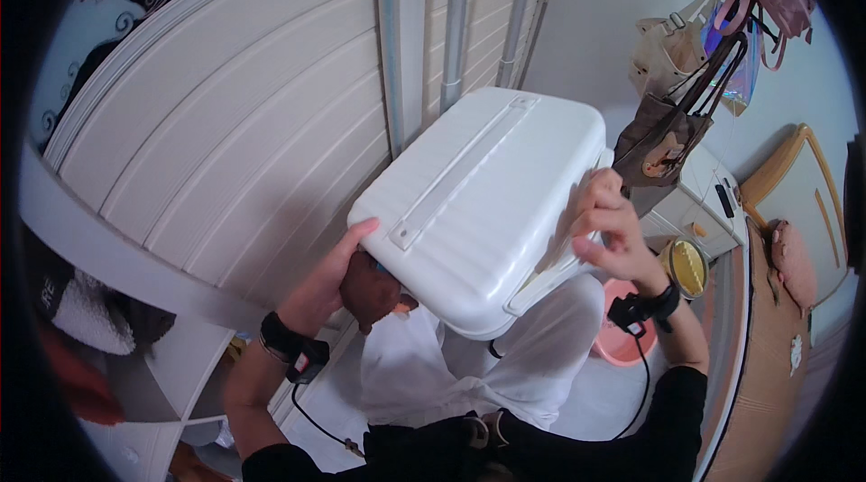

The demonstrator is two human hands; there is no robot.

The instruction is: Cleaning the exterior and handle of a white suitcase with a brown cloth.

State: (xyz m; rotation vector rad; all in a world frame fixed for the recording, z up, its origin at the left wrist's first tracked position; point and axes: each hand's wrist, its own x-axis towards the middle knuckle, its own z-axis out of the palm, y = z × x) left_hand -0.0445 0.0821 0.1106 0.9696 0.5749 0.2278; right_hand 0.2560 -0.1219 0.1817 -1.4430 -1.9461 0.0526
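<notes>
A white hard-shell case (473, 198) with rounded edges and shallow ribs is held tilted above my lap. Along its top runs a flat white carry handle (467, 174), fixed by a rivet at each end. My left hand (328, 279) grips the near left corner, thumb on top and the other fingers hidden below. At the case's right side, my right hand (609, 228) has its fingers curled close to a pale latch or strap (551, 282); whether it grips that part is not visible. A brown object (371, 289) shows beneath the case beside my left hand.
A pink basin (626, 340) and a yellow-lined bin (685, 267) stand to the right. Bags (666, 123) hang above a white drawer cabinet (703, 191). A ribbed white panel (257, 117) rises at the left, with cubby shelving (162, 407) nearer me.
</notes>
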